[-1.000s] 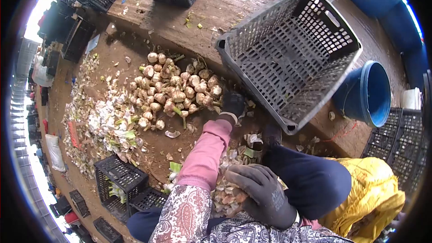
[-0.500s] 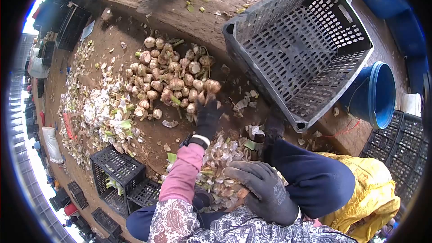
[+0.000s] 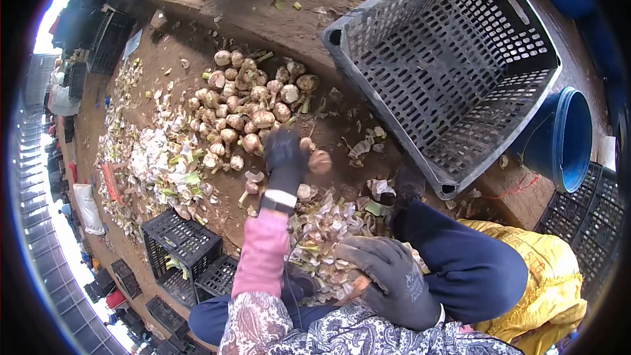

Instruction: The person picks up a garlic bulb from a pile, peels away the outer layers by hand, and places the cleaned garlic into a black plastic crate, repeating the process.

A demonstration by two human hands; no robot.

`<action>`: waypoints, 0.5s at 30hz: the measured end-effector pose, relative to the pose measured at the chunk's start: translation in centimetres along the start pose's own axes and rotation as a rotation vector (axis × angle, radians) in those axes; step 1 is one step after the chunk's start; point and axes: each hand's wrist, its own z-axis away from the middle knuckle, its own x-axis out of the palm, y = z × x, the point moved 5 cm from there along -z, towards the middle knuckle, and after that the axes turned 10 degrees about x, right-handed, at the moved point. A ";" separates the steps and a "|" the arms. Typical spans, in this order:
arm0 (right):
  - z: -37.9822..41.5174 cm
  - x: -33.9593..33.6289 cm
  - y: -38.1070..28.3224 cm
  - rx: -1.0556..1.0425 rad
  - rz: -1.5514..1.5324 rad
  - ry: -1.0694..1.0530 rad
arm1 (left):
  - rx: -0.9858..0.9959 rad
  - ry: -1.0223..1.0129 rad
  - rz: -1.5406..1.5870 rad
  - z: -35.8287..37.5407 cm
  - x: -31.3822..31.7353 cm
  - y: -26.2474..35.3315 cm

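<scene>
My left hand (image 3: 285, 153), in a dark glove, reaches over the near edge of a heap of garlic bulbs (image 3: 253, 102). Motion smears its fingers. Just right of it, a blurred garlic bulb (image 3: 320, 162) lies apart from the heap. My right hand (image 3: 394, 279), in a grey-black glove, rests beside my bent knee with its fingers curled. A brown, wooden-looking handle (image 3: 359, 285) shows under those fingers; the rest of that tool is hidden. Between my legs lies a mound of garlic skins and trimmings (image 3: 328, 230). A loose bulb with a stem (image 3: 250, 185) sits left of my wrist.
A large black plastic crate (image 3: 427, 66) stands tilted at the upper right, with a blue bucket (image 3: 572, 138) beside it. More garlic skins (image 3: 164, 158) spread at left, near a small black crate (image 3: 181, 243). A yellow sack (image 3: 526, 276) lies by my right knee.
My left hand has drawn back from the right edge of the heap, toward me and left. A bulb from that edge now lies nearer to me. My right hand stays put.
</scene>
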 end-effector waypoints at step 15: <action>-0.1 1.0 -2.4 -0.003 0.000 0.042 | 0.096 0.132 0.154 -10.0 4.3 -2.0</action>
